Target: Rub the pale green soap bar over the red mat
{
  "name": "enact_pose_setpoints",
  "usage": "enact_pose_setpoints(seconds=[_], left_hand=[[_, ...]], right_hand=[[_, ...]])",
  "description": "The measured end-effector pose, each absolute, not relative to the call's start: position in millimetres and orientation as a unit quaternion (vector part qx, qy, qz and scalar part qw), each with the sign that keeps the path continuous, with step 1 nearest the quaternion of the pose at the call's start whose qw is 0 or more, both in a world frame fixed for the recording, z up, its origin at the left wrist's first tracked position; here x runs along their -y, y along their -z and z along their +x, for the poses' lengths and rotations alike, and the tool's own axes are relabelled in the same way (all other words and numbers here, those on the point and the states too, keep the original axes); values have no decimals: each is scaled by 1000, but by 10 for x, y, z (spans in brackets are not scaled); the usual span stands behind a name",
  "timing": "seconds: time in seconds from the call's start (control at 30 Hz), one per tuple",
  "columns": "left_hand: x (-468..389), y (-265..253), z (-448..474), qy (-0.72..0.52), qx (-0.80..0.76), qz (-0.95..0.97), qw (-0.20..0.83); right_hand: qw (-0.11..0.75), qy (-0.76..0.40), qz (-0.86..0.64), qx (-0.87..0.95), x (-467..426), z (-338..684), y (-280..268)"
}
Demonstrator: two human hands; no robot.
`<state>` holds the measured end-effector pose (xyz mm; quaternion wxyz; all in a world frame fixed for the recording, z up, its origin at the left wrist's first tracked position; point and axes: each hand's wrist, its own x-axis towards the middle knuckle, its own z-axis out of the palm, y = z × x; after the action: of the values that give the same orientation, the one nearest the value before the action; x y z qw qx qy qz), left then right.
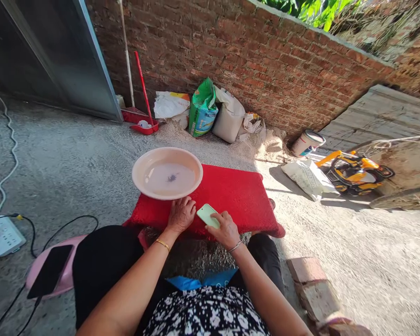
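Observation:
In front of me a red cloth (236,198) covers a low stand. A pale pink basin (140,179) sits on its left part, with cloudy liquid and a small dark clump inside. My left hand (182,214) lies on the cloth just below the basin's near rim, fingers loosely bent and apart, nothing visible in it. My right hand (226,228) grips a light green phone case (207,214) by its near end. The case is flat with rounded corners and a small dark hole near its far end. Its underside is hidden.
Left of my legs, a phone (52,270) lies on a pink stool (70,261), near a white power strip (5,235) with cables. Bricks (313,289) stand at right. Sacks (231,116), a red dustpan (147,127) and a bucket (306,142) line the brick wall.

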<state>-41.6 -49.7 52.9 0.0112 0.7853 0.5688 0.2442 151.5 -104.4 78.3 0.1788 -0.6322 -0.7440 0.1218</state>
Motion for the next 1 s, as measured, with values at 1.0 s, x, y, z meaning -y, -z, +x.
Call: enact_pose_setpoints(seconds=[1.0], left_hand=[[496, -503, -417, -257, -567, 782, 23]], right_hand=[[95, -87, -860, 493, 986, 2867, -841]])
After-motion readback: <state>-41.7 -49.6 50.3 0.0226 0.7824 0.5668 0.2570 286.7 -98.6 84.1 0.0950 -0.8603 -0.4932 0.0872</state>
